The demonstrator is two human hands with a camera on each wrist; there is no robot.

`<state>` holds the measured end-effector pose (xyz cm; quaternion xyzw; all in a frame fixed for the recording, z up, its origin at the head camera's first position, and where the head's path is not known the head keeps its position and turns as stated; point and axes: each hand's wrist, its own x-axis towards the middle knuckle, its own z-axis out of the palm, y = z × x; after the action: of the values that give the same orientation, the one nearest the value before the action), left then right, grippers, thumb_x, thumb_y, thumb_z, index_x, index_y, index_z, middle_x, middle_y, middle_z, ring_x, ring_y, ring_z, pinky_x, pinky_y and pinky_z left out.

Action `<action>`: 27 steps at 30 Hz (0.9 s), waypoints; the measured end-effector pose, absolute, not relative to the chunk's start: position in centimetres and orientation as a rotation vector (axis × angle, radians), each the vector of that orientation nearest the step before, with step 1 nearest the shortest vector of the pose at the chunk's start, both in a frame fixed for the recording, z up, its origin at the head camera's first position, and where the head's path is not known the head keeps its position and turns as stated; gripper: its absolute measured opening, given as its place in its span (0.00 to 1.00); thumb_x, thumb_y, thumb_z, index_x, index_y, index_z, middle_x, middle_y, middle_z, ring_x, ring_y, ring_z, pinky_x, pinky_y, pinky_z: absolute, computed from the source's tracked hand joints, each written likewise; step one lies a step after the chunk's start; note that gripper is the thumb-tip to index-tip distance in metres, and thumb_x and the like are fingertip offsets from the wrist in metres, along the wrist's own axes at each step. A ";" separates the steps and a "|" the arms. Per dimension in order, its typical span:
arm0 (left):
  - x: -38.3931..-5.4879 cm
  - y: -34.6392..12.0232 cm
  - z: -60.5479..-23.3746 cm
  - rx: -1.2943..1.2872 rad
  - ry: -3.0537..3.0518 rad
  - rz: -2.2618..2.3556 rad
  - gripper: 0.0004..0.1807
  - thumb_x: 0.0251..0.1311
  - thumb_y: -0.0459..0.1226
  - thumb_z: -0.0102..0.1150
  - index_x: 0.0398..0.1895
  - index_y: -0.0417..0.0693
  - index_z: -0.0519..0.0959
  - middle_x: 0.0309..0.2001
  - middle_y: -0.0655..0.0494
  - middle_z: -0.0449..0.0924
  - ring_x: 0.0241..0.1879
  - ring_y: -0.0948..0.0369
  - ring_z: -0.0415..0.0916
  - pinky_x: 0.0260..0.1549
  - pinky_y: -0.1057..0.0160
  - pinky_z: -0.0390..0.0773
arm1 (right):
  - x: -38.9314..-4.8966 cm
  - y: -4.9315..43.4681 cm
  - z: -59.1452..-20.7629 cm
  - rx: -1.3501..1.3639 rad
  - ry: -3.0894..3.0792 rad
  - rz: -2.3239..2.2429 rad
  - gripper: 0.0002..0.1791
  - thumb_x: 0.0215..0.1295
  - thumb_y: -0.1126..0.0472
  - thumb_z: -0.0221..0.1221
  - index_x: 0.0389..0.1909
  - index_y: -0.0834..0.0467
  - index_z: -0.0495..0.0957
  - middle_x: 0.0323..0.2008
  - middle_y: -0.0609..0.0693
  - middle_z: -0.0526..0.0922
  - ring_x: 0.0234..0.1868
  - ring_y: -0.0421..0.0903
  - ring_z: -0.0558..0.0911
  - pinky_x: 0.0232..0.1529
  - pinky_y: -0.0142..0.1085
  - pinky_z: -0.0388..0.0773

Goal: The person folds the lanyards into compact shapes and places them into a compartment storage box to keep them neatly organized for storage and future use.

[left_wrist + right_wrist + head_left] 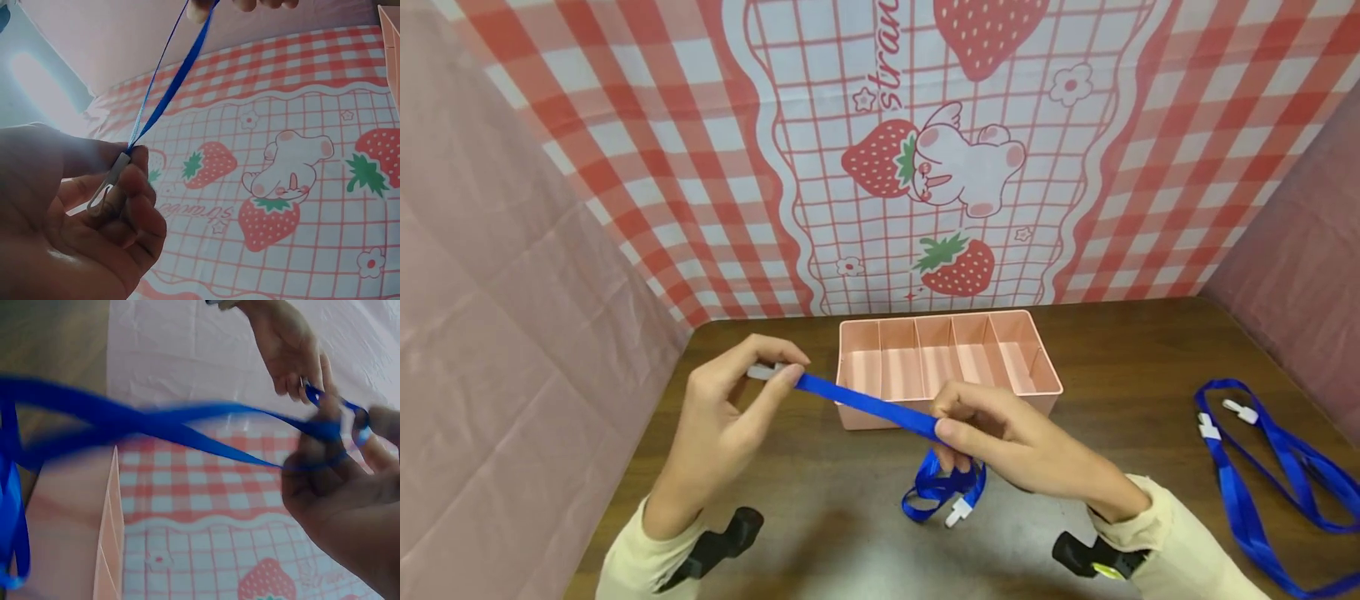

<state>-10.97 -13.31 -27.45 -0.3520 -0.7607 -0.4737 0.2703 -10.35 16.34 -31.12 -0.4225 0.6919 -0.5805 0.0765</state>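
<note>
A blue lanyard (868, 404) is stretched between my two hands above the table. My left hand (722, 417) pinches its white plastic clip end (115, 175) between thumb and fingers. With curled fingers and thumb, my right hand (1022, 442) grips the strap farther along. In the right wrist view, loops of blue strap (134, 422) trail from that hand, partly blurred. Just below my right hand lies a bunched blue lanyard (917, 500) with a white clip (958, 511); whether it joins the held strap is hidden.
Behind my hands stands a pink divided box (850, 417) with several compartments. More blue lanyards (1232, 492) with white clips lie at the table's right side. A checked strawberry cloth (685, 167) hangs at the back, with pink cloth (497, 333) at the left.
</note>
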 end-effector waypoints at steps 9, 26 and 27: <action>-10.2 -13.2 -27.1 -1.021 -2.025 -1.171 0.04 0.64 0.29 0.62 0.41 0.44 0.82 0.36 0.57 0.84 0.36 0.63 0.79 0.39 0.71 0.76 | -10.4 17.0 -32.4 -1.416 2.435 -1.456 0.09 0.68 0.66 0.62 0.37 0.46 0.80 0.29 0.34 0.81 0.29 0.35 0.79 0.30 0.30 0.77; -10.9 -14.9 -26.7 -1.092 -2.067 -1.098 0.11 0.60 0.25 0.65 0.43 0.44 0.85 0.37 0.57 0.85 0.36 0.64 0.80 0.38 0.72 0.76 | -9.9 21.7 -31.2 -1.150 2.528 -1.762 0.16 0.62 0.80 0.59 0.37 0.55 0.84 0.25 0.44 0.79 0.24 0.39 0.75 0.20 0.32 0.72; -10.9 -15.0 -26.7 -1.128 -2.090 -1.076 0.11 0.60 0.25 0.65 0.44 0.45 0.86 0.38 0.58 0.84 0.37 0.64 0.80 0.39 0.72 0.76 | -10.0 22.0 -31.2 -1.171 2.507 -1.785 0.16 0.62 0.81 0.58 0.37 0.57 0.84 0.24 0.45 0.78 0.23 0.40 0.75 0.20 0.32 0.73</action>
<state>-10.87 -14.97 -26.72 -0.4173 -0.7731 -0.3982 0.2639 -9.95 22.02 -31.20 -0.3547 0.7591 -0.5406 -0.0755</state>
